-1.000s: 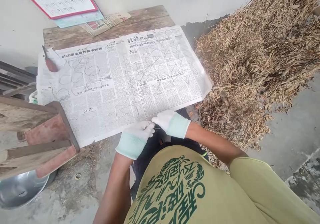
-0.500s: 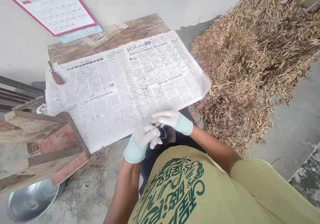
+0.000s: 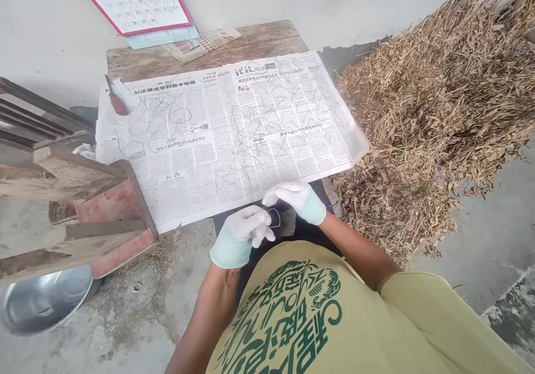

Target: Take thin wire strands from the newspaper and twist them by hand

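Note:
My left hand (image 3: 246, 228), in a white glove with a pale green cuff, pinches a thin wire-like loop (image 3: 279, 218) just above my lap. The loop stands out to the right of the fingertips. My right hand (image 3: 292, 194), gloved the same way, is close by, above and to the right of the loop. Its fingers are bent together at the tips; whatever they hold is too small to make out. In front of both hands, newspaper sheets (image 3: 179, 193) cover a wooden table (image 3: 267, 37). Several thin, bent wire-like pieces (image 3: 180, 115) lie scattered over the print.
A red-handled screwdriver (image 3: 119, 105) lies at the table's left end. A calendar (image 3: 142, 0) hangs on the wall behind. An overturned wooden stool (image 3: 104, 207) and a metal basin (image 3: 45, 301) are at the left. Dry stalks (image 3: 418, 117) are heaped on the right.
The view has shifted, so the table and stool appear farther right and slightly higher. My right hand's fingers are more bent at the tips; my left hand keeps hold of the loop.

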`<state>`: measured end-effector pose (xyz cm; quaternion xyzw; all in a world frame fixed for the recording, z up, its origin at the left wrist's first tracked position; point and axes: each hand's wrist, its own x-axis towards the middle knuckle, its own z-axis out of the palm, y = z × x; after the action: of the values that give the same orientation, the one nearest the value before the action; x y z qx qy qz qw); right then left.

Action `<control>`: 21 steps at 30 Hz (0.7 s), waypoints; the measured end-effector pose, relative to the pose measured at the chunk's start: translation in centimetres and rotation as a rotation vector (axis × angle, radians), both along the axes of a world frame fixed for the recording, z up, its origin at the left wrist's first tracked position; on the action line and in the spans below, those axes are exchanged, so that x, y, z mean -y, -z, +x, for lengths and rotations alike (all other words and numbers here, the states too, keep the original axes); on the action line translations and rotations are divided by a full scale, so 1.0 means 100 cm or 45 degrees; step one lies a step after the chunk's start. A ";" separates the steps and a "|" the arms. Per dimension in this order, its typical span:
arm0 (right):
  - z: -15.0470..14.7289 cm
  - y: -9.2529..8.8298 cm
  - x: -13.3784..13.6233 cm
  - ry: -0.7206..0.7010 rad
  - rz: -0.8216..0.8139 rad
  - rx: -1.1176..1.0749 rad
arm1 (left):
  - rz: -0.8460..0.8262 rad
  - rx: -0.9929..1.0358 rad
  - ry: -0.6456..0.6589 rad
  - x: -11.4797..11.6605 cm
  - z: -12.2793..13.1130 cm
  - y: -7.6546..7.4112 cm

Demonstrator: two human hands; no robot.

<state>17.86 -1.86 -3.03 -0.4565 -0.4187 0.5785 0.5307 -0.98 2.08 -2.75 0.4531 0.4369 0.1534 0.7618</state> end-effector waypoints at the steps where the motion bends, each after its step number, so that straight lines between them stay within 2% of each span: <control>1: 0.001 0.001 -0.002 -0.005 -0.016 -0.019 | -0.005 0.001 -0.009 0.000 0.000 0.001; 5: 0.004 0.004 -0.008 -0.022 -0.035 -0.113 | -0.004 -0.050 -0.086 0.002 0.002 0.000; 11: 0.003 0.004 -0.014 -0.002 -0.029 -0.157 | 0.124 -0.158 -0.305 0.014 0.006 -0.011; 13: 0.004 0.000 -0.015 -0.009 -0.037 -0.109 | 0.162 -0.185 -0.316 0.015 0.008 -0.013; 16: 0.004 -0.008 -0.013 -0.020 -0.082 0.105 | 0.204 -0.158 -0.347 0.016 0.009 -0.013; 19: 0.001 -0.015 -0.007 -0.031 -0.236 0.261 | 0.240 -0.100 -0.403 0.015 0.011 -0.013; 21: -0.001 -0.018 -0.004 -0.041 -0.306 0.250 | 0.247 -0.080 -0.426 0.014 0.011 -0.012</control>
<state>17.78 -1.47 -1.26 -0.5645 -0.4035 0.5854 0.4193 0.11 0.68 -1.55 0.4500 0.5129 0.3052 0.6642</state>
